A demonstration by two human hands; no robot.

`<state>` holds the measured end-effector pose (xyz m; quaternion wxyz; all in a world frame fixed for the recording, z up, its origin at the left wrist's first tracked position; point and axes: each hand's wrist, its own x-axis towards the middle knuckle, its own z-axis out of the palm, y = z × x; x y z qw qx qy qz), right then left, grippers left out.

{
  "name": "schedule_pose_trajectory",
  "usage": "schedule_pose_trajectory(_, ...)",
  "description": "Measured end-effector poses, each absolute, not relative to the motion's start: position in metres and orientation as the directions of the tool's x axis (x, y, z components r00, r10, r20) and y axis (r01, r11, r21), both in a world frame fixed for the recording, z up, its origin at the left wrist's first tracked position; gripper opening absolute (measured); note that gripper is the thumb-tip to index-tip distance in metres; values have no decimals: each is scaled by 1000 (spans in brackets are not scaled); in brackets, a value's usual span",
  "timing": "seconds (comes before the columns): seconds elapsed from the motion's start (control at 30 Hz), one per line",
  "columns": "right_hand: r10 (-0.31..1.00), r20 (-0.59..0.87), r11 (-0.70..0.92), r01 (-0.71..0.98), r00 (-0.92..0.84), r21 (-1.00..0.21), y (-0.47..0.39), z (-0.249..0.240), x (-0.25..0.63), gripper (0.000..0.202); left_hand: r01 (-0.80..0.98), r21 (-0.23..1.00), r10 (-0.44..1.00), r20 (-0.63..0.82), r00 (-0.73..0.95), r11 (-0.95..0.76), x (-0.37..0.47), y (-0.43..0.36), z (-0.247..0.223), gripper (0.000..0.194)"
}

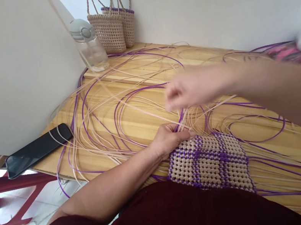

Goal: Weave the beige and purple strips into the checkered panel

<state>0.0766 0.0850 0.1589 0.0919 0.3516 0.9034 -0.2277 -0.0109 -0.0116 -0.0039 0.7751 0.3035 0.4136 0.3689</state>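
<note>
It looks like a small craft workspace: a wooden table (137, 120) lies strewn with long purple and beige strands (121, 104) around a half-woven checked piece (209, 164), with finished woven bags (109, 32) standing by the wall.

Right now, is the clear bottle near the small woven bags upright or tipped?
Upright: the bottle stands on its base on the wooden table, its pale lid on top.
</note>
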Motion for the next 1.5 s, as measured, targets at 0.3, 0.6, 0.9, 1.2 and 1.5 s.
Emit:
schedule_pose_trajectory(0.3,559,-488,696,699,-671,-165,62,120,105,20,-312,754,804,-460,377,578,-14,-13,-1,36)
schedule_pose_trajectory(0.6,515,-423,691,653,-746,-311,69,107,124,15,-319,738,789,-462,404,595,-14,-14,0,33)
schedule_pose_trajectory(0.9,451,-387,771,569,-804,-286,55,107,105,16,-423,747,849,-366,382,513,-13,-15,0,29)
schedule_pose_trajectory(1.2,283,-393,768,452,-875,-453,75,93,103,15,-479,683,829,-381,410,551,-17,-12,0,32)
schedule_pose_trajectory(1.5,448,-230,709,500,-864,-497,66,100,123,15,-406,640,750,-470,465,653,-21,-9,1,21)
